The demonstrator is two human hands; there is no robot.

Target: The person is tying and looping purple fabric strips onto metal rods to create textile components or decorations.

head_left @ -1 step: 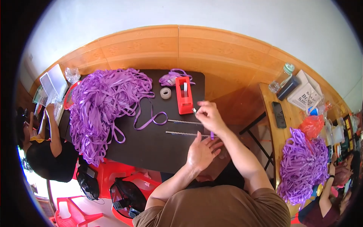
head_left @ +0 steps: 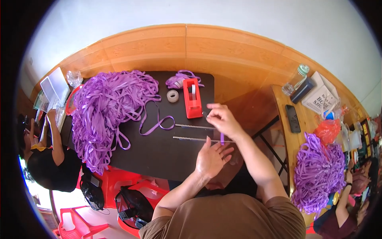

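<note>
My left hand (head_left: 213, 158) is open, palm up and fingers spread, by the nearer of two thin metal rods (head_left: 187, 138). The farther thin rod (head_left: 194, 126) runs parallel to it, its right end hidden behind my right hand (head_left: 225, 122). That hand is closed, fingertips curled in a pinch beside a red tape dispenser (head_left: 193, 107); what it pinches is too small to make out. A short strip of purple ribbon (head_left: 222, 138) spans the rods between my hands. A loose ribbon loop (head_left: 159, 124) reaches the rods' left ends from a large purple ribbon heap (head_left: 107, 107).
Behind the dispenser lie a tape roll (head_left: 172, 96) and a small ribbon bundle (head_left: 184, 79) on the dark table (head_left: 151, 157). A wooden table (head_left: 280, 103) at right bears a phone (head_left: 293, 118) and another ribbon heap (head_left: 318, 175). People sit at both sides; red chairs (head_left: 109, 185) stand at left.
My right hand has shifted slightly to the right, and more of the ribbon strip between the rods shows. The whole view has moved a little.
</note>
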